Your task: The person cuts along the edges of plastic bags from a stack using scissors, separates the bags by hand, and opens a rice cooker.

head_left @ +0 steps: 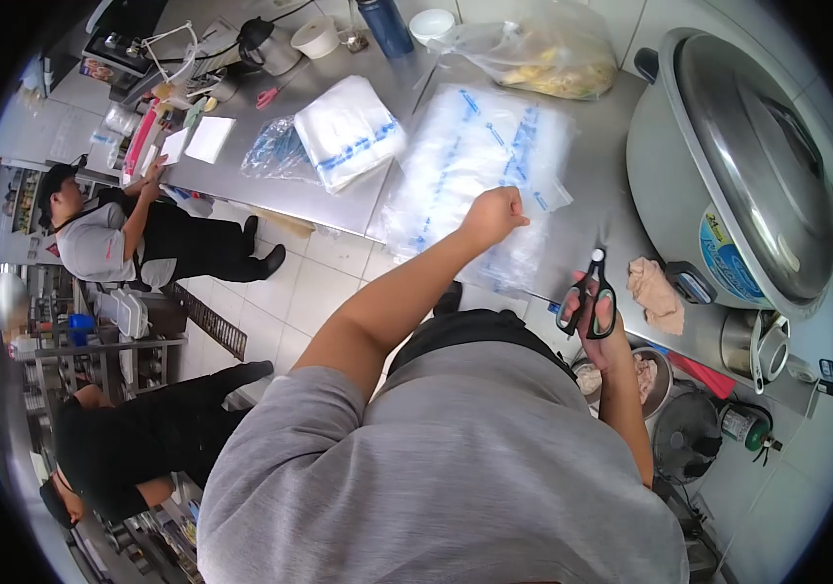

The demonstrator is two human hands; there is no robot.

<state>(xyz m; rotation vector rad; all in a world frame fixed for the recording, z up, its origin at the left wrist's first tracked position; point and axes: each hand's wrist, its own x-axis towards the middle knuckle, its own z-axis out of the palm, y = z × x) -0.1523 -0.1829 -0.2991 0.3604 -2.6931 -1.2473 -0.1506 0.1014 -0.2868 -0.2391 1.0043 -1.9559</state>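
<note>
A stack of clear plastic bags with blue print (pixel 455 146) lies flat on the steel counter in front of me. Over its right part is my left hand (pixel 496 214), fingers curled closed; whatever they may pinch is hidden. A small blue-printed plastic strip (pixel 551 196) lies just beyond that hand. My right hand (pixel 603 326) holds black-handled scissors (pixel 594 277) at the counter's front edge. Their blades point away from me and look blurred. A crumpled pinkish cloth (pixel 655 295) rests to the right of the scissors.
A large lidded pot (pixel 670 165) stands at the right. Behind the stack sits a bag of yellowish food (pixel 553 63). Another folded pile of bags (pixel 348 131) lies left. Below the counter are a bowl (pixel 660 384) and a fan (pixel 694 438). Two people work at the left.
</note>
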